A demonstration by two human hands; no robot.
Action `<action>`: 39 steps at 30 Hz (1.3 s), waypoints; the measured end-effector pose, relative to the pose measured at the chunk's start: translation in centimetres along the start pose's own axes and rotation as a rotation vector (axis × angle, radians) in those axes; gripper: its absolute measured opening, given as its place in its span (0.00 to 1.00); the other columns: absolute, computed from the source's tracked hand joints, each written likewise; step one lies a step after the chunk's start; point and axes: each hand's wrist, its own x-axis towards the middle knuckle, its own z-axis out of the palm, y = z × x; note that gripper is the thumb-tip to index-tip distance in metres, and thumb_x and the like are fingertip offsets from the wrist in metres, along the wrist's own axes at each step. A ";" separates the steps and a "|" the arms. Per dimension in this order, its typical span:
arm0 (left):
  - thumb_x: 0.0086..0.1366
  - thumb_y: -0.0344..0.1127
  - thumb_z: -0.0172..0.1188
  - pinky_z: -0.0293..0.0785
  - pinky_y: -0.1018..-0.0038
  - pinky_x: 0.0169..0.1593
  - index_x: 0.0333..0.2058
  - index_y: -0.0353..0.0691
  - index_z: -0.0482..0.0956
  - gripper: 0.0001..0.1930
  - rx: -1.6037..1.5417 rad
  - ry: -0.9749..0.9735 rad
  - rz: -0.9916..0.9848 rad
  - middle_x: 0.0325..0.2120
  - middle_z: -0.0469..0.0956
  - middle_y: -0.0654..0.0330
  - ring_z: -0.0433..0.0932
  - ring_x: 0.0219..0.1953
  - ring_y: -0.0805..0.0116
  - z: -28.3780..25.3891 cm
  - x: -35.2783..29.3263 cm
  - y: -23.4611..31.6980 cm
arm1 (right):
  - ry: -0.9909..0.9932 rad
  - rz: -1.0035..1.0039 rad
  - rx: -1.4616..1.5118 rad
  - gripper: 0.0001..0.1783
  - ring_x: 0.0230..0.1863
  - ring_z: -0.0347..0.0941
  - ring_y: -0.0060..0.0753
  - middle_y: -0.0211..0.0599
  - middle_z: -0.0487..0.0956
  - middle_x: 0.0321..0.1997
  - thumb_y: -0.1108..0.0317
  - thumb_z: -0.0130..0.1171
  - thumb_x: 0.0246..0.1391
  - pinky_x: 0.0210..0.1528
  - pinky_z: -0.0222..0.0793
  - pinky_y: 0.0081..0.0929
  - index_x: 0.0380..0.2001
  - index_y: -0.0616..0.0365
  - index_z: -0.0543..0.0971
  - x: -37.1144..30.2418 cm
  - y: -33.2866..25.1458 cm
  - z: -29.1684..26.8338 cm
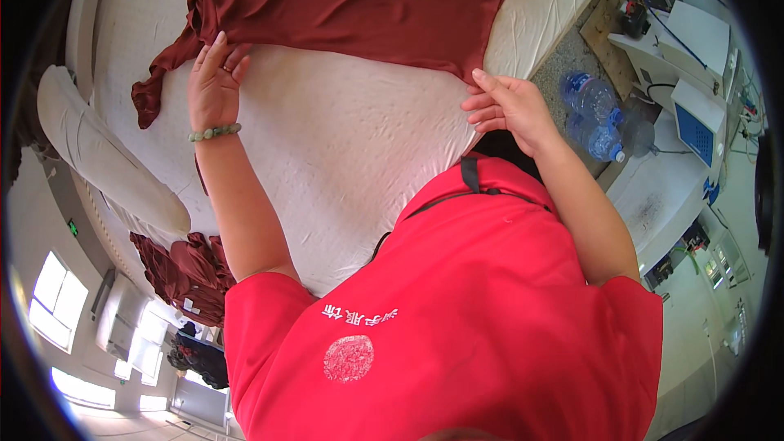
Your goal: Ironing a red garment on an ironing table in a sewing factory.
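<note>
A dark red satiny garment [359, 8] is spread over the pale cloth-covered table, its hem running between my two hands. At the hem's left part, beside a narrow trailing piece of the garment, my left hand [216, 86] has its fingertips closed on the edge. A beaded bracelet [215, 132] circles that wrist. My right hand [513, 106] pinches the hem's right corner between thumb and fingertips, with the other fingers loosely curled. The garment's far part runs out of view at the top.
A padded white ironing arm [110, 151] stands to the left, with more dark red garments [192, 273] hanging below it. Beyond the table's right edge are large clear plastic bottles [594, 110] and a white machine with a blue panel [696, 132].
</note>
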 end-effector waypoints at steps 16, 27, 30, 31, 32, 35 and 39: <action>0.70 0.29 0.67 0.85 0.71 0.45 0.37 0.41 0.77 0.06 0.132 0.048 0.216 0.36 0.85 0.62 0.87 0.40 0.62 -2.0 1.3 -1.2 | 0.037 -0.023 0.051 0.21 0.28 0.83 0.26 0.38 0.86 0.34 0.51 0.64 0.67 0.32 0.80 0.24 0.40 0.61 0.81 0.2 1.3 0.6; 0.62 0.38 0.74 0.75 0.66 0.34 0.33 0.39 0.78 0.13 1.255 0.554 0.907 0.24 0.80 0.59 0.78 0.26 0.62 1.3 0.1 -4.1 | 0.224 -0.313 -0.536 0.16 0.21 0.78 0.19 0.34 0.82 0.22 0.61 0.63 0.68 0.25 0.75 0.21 0.31 0.64 0.81 -0.1 1.9 1.4; 0.62 0.38 0.73 0.75 0.66 0.34 0.33 0.40 0.77 0.13 1.238 0.558 0.933 0.25 0.80 0.59 0.78 0.26 0.61 1.4 -0.1 -4.3 | 0.238 -0.340 -0.614 0.16 0.20 0.77 0.19 0.34 0.81 0.20 0.60 0.63 0.68 0.25 0.73 0.20 0.31 0.64 0.80 -0.1 1.9 1.3; 0.63 0.38 0.73 0.75 0.66 0.35 0.32 0.40 0.77 0.12 1.230 0.558 0.946 0.25 0.80 0.59 0.78 0.26 0.60 1.6 -0.2 -4.3 | 0.236 -0.348 -0.620 0.16 0.20 0.77 0.19 0.34 0.81 0.20 0.60 0.63 0.68 0.25 0.73 0.20 0.31 0.64 0.80 0.0 1.9 1.2; 0.63 0.38 0.73 0.75 0.66 0.35 0.32 0.40 0.77 0.12 1.223 0.568 0.948 0.25 0.80 0.59 0.78 0.26 0.60 1.8 -0.2 -4.3 | 0.243 -0.349 -0.634 0.16 0.20 0.77 0.20 0.34 0.81 0.20 0.61 0.63 0.68 0.24 0.73 0.21 0.31 0.64 0.80 0.0 2.0 1.1; 0.63 0.37 0.73 0.74 0.67 0.36 0.33 0.40 0.78 0.12 1.252 0.600 0.848 0.29 0.81 0.58 0.78 0.30 0.60 2.7 -0.4 -4.6 | 0.253 -0.346 -0.668 0.16 0.19 0.77 0.21 0.35 0.80 0.19 0.61 0.63 0.67 0.24 0.73 0.23 0.31 0.64 0.80 0.0 1.4 0.8; 0.62 0.38 0.73 0.74 0.67 0.37 0.36 0.40 0.79 0.12 1.029 0.673 0.894 0.31 0.80 0.58 0.78 0.32 0.61 3.2 -2.5 -6.5 | 0.243 -0.280 -1.081 0.13 0.20 0.78 0.24 0.36 0.80 0.20 0.62 0.65 0.66 0.25 0.73 0.27 0.34 0.63 0.81 -0.3 -1.6 0.2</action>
